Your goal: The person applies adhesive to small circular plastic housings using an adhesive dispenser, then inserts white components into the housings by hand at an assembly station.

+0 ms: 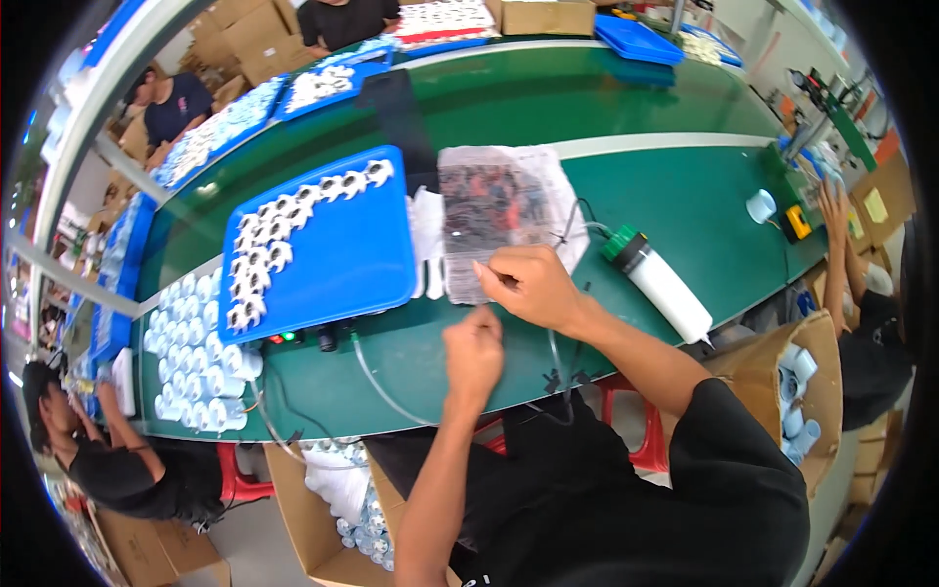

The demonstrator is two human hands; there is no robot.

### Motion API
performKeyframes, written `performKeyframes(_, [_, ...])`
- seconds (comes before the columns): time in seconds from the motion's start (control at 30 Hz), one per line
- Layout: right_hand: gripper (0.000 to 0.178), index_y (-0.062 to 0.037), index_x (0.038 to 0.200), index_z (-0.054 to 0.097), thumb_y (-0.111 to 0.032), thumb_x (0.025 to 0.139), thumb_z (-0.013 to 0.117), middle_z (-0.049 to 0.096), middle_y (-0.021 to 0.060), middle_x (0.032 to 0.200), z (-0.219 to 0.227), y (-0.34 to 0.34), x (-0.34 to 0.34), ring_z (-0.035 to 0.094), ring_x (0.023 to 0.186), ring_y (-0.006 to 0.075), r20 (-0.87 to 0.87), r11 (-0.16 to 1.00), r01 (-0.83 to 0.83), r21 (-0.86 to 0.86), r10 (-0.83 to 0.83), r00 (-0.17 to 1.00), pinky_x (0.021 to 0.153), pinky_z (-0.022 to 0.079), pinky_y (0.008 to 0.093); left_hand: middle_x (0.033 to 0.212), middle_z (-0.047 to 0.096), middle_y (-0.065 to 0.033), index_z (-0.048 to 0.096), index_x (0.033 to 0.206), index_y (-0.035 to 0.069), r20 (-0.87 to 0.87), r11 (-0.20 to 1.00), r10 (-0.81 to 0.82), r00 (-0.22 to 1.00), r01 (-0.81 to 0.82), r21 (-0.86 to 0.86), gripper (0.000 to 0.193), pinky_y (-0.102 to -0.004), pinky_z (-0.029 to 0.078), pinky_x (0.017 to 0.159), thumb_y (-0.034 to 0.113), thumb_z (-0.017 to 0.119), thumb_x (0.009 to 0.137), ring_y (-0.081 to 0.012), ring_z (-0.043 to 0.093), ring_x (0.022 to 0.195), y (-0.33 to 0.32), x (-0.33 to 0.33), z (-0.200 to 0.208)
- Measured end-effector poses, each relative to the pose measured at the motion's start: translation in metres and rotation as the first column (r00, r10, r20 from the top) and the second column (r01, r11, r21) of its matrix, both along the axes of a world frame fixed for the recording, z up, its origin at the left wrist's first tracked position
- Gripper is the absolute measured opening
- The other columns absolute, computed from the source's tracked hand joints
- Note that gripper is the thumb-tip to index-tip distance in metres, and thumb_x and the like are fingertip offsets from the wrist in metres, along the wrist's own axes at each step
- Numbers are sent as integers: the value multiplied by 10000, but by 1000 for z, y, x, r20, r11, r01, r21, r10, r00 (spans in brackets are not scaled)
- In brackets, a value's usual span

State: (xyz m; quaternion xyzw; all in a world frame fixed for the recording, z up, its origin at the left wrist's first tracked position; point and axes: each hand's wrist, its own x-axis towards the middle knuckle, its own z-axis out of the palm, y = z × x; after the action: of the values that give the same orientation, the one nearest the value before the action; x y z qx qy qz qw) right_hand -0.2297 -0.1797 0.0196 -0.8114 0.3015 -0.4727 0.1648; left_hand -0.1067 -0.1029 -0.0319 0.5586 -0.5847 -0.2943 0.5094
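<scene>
Head view is showing the right hand [533, 286] curling its fingers [497, 279] inward, the tips pinching at the near edge of a clear plastic bag [494, 210] filled with small dark and reddish parts; whether a single part is being held between the tips cannot be told. The left hand [473, 354] is sitting just below, closed into a loose fist with the thumb side up, close to the right hand but apart from it, and nothing can be seen in its grip. The bag is lying flat on the green surface [685, 186], straight ahead of the person, with white sheets showing under its far and right edges.

Touching the bag's left side, a blue tray [352, 259] is resting at a tilt, carrying a curved row of small white-and-black pieces [284, 230] along its left and upper edges. Left of the tray, a cluster of white cylinders [196, 362] is standing on the surface. Under the tray's near edge, a dark box with red and green lights [313, 338] is sitting, with thin wires running off it toward the person. To the right of the bag, a white bottle with a green cap [660, 284] is lying on its side. Other people are working at the left, far and right edges of the surface.
</scene>
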Motion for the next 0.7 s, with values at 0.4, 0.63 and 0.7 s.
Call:
performKeyframes(0.4, [311,-37,552,464,-59,773,682,479,94,529,-31,-35,21,494,449,281,14,965,-102,-243,108,994,427,373,397,563,533,-142,537,668,-16,-82,999,30,996,-29,15,154,-351,398,502,-42,414,757,-232,542,510,-4,8,-1])
performKeyframes(0.63, [284,-52,566,501,-89,784,680,519,78,554,-32,-43,17,547,496,271,55,973,-53,-226,67,996,448,413,392,544,510,-105,554,666,-19,-118,997,52,992,-45,67,162,-325,364,481,-59,412,734,-157,479,481,-8,5,-9])
performKeyframes(0.7, [269,-62,575,504,-90,778,678,523,71,557,-32,-43,17,555,500,266,43,965,-82,-248,96,994,456,427,386,530,497,-91,555,663,-23,-144,993,41,989,-24,117,172,-307,357,478,-63,407,741,-135,465,475,-8,4,-7])
